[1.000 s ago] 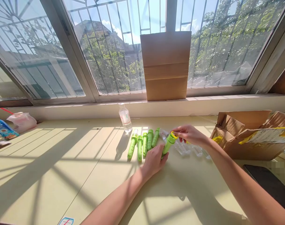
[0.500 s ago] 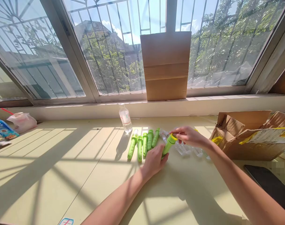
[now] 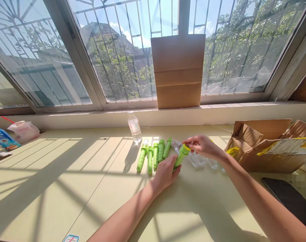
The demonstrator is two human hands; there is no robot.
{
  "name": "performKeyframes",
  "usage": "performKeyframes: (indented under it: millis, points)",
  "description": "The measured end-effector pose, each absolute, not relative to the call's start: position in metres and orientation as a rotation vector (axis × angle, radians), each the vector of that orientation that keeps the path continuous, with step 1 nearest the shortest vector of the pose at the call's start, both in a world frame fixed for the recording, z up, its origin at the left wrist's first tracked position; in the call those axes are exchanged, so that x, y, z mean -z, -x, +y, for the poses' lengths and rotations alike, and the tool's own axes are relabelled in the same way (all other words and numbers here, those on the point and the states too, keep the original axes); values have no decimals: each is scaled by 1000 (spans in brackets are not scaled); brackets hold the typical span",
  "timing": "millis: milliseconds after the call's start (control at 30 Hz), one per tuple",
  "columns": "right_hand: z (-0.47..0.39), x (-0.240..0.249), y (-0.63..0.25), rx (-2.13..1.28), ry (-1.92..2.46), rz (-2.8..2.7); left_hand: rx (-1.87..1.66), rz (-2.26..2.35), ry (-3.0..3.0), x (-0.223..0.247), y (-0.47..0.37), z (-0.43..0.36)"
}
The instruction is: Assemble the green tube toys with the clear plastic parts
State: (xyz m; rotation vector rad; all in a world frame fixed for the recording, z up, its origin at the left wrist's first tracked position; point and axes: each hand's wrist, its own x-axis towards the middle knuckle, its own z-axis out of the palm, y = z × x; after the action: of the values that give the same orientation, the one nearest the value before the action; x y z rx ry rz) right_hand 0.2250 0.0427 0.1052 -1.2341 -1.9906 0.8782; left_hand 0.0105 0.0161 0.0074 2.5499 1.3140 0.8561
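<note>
Tube [image 3: 180, 158] in left fingers [image 3: 177, 170] slants up, yellow rim [image 3: 185, 147] at right fingers [image 3: 190, 140].

left: wide lane across the table [image 3: 67, 188], up to the water bottle [image 3: 134, 128] | centre: row of green tubes [image 3: 155, 155] bars the way beside the left hand [image 3: 165, 171]; held green tube [image 3: 180, 158] plugs the hands' gap | right: clear plastic pieces [image 3: 197, 161], then open carton [image 3: 273, 156] | front: passage between left forearm [image 3: 127, 208] and right forearm [image 3: 253, 188]
</note>
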Motion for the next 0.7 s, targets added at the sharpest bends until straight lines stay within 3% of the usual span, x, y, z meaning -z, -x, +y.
performKeyframes:
  millis: [700]
  points:
    - [37, -108, -230, -998, 1263, -2033, -843, 1307, -2557, -10, -11, 14]
